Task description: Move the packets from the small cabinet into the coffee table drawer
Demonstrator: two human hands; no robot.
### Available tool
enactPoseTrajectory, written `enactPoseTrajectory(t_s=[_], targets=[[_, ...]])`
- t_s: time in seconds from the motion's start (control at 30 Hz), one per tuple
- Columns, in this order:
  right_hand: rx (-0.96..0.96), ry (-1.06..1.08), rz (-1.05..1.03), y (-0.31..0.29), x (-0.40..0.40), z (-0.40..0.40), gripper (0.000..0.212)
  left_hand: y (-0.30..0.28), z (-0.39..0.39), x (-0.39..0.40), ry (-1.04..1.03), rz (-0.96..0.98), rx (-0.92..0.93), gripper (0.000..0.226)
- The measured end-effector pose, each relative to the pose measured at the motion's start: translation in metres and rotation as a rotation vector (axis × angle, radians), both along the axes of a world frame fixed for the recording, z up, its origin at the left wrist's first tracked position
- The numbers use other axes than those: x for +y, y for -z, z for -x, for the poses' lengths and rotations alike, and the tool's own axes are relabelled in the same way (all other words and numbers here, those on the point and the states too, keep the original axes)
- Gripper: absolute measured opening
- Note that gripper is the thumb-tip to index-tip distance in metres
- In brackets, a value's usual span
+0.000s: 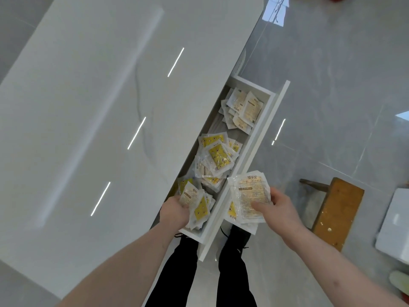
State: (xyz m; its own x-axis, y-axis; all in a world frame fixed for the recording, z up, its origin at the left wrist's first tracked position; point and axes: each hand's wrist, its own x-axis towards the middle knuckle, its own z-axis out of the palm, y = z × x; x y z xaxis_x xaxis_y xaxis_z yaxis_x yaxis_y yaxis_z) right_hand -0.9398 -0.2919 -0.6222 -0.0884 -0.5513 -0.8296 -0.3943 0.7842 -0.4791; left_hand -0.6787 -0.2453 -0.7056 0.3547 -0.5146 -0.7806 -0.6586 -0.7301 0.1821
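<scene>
Packets fill the open drawer (263, 138) that stands pulled out from the side of the glossy white coffee table (88, 107), seen from above. At the far end of the drawer lies a pale cluster of packets (242, 108); in the middle sits a heap of clear packets with yellow inserts (218, 157). The left hand (176, 212) reaches into the near end of the drawer, its fingers curled around a bunch of yellow and white packets (198, 204) that rest among the others there. The right hand (277, 210) is just outside the drawer front, over the floor, pinching a stack of clear packets (250, 197) with the thumb pressed on the top one, which bears printed text; a yellow packet peeps from beneath the stack. Both grips are closed on their loads.

Below the drawer front stand the person's black trousers and dark shoes (240, 237) on the grey tiled floor (332, 85). To the right is a wooden stool (337, 213) with pale spots on its seat, and past it the corner of a white object (394, 222) at the picture's edge. The small cabinet cannot be identified in this view.
</scene>
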Motion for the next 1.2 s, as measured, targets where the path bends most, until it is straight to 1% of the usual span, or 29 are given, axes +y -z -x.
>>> enactPoseTrajectory(t_s=[0.13,0.2,0.43,0.53,0.6,0.73,0.83,0.9,0.97,1.0,1.03,1.07,1.13,1.17,1.2], targets=[[-0.013,-0.014,-0.015,-0.003,0.008,0.002,0.039,-0.008,-0.003,0.012,0.181,-0.089,-0.061,0.02],[-0.015,-0.021,-0.011,-0.006,0.01,0.003,0.038,-0.014,-0.004,0.018,0.213,-0.081,-0.058,0.018],[-0.024,0.012,-0.005,-0.016,0.008,0.011,0.038,-0.031,-0.001,0.008,-0.029,0.12,0.106,0.016],[-0.022,0.023,0.005,-0.018,0.003,0.013,0.037,-0.041,0.006,-0.012,-0.119,0.135,0.165,0.013],[-0.029,0.029,0.013,-0.019,-0.001,0.013,0.038,-0.041,0.011,-0.026,-0.169,0.127,0.201,0.016],[-0.036,0.059,0.029,-0.017,-0.01,0.018,0.041,-0.029,0.026,-0.059,-0.173,0.11,0.247,0.028],[-0.048,0.065,0.037,-0.014,-0.013,0.022,0.041,-0.021,0.041,-0.088,-0.165,0.138,0.293,0.031],[-0.053,0.065,0.045,-0.012,-0.013,0.025,0.041,-0.016,0.044,-0.104,-0.11,0.143,0.265,0.038],[-0.059,0.062,0.037,-0.01,-0.013,0.025,0.04,-0.015,0.04,-0.112,-0.007,0.122,0.18,0.056],[-0.058,0.066,0.028,-0.009,-0.013,0.024,0.039,-0.018,0.036,-0.114,0.057,0.128,0.138,0.061],[-0.053,0.066,0.015,-0.007,-0.011,0.023,0.038,-0.022,0.032,-0.114,0.116,0.164,0.114,0.059],[-0.049,0.061,0.003,-0.005,-0.01,0.021,0.038,-0.028,0.027,-0.113,0.167,0.225,0.1,0.054],[-0.063,0.049,-0.02,-0.001,-0.006,0.012,0.039,-0.04,0.01,-0.11,0.271,0.405,0.051,0.043],[-0.085,0.053,-0.036,0.002,-0.004,0.006,0.039,-0.046,-0.001,-0.108,0.318,0.492,0.007,0.044],[-0.109,0.059,-0.051,0.004,-0.003,-0.001,0.039,-0.049,-0.015,-0.106,0.353,0.548,-0.041,0.051]])
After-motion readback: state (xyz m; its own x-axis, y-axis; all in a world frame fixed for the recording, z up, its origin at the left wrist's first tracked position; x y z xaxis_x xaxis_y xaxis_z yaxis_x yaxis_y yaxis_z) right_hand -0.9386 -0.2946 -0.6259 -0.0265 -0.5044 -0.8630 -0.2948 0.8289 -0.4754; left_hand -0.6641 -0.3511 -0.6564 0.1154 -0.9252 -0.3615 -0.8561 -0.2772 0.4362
